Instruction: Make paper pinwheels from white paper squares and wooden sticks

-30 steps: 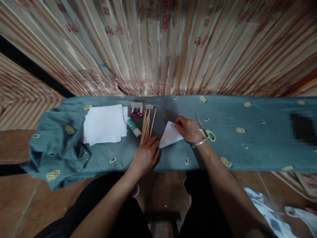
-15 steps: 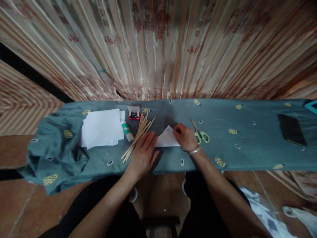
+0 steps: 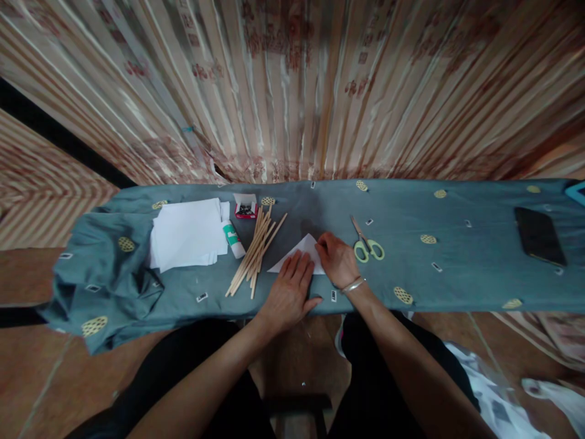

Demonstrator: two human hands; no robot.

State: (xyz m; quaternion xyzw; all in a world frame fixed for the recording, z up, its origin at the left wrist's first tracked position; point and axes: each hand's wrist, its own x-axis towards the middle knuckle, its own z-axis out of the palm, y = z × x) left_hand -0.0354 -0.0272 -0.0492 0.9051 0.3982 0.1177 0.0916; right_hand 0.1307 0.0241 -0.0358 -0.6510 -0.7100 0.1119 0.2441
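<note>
A white sheet of paper (image 3: 309, 243), folded into a triangle, lies on the cloth-covered table with its point facing away from me. My left hand (image 3: 289, 289) rests flat on it, fingers stretched out and thumb apart. At the triangle's right side, my right hand (image 3: 337, 259) has its fingers curled and pinched on the paper's edge, hiding that corner. Left of the paper lies a loose bundle of thin wooden sticks (image 3: 254, 253). Scissors (image 3: 364, 241) with pale green handles lie just right of my right hand.
A stack of white paper (image 3: 187, 235) sits on the left, beside a white-and-green glue stick (image 3: 233, 239) and an opened small red box (image 3: 245, 207) with dark contents. A black phone (image 3: 539, 236) lies far right. Behind the table (image 3: 475, 268) hangs a striped curtain (image 3: 292, 91).
My left hand has moved right, off the sticks and onto the paper, and now lies flat. The paper's left corner has come into view. My right hand stays at its right edge.
</note>
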